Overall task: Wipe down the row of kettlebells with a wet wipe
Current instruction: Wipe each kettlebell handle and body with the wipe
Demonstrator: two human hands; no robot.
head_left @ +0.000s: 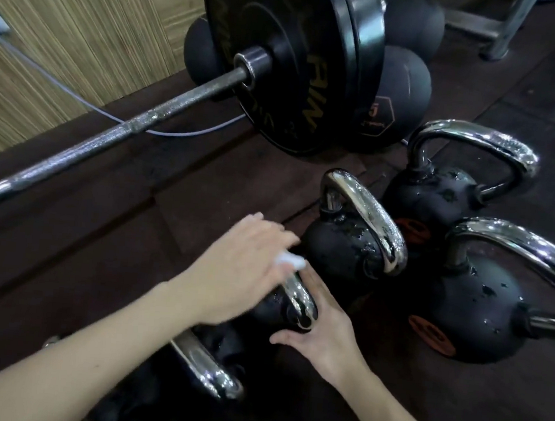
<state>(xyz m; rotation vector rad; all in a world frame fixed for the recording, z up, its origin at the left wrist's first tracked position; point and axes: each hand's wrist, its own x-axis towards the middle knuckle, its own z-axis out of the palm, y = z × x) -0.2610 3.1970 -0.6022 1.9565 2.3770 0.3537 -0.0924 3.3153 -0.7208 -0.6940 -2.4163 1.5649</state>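
The left hand [241, 267] presses a bunched white wipe [57, 241] onto the chrome handle [298, 299] of a small kettlebell [277, 307] on the floor [135, 204]; the right hand [323, 328], fingers flat and open, steadies its side; three kettlebells beyond glisten with droplets, so I judge them done; the nearest kettlebell [202, 365] looks left to do; the handle's arch runs away from the person, pointing up.

Dark gym floor [515, 80] carries chrome-handled black kettlebells [349, 253] clustered near right, a loaded barbell [108, 135] crossing from left, medicine balls [403, 97] and a grey cable [182, 132] farther back.
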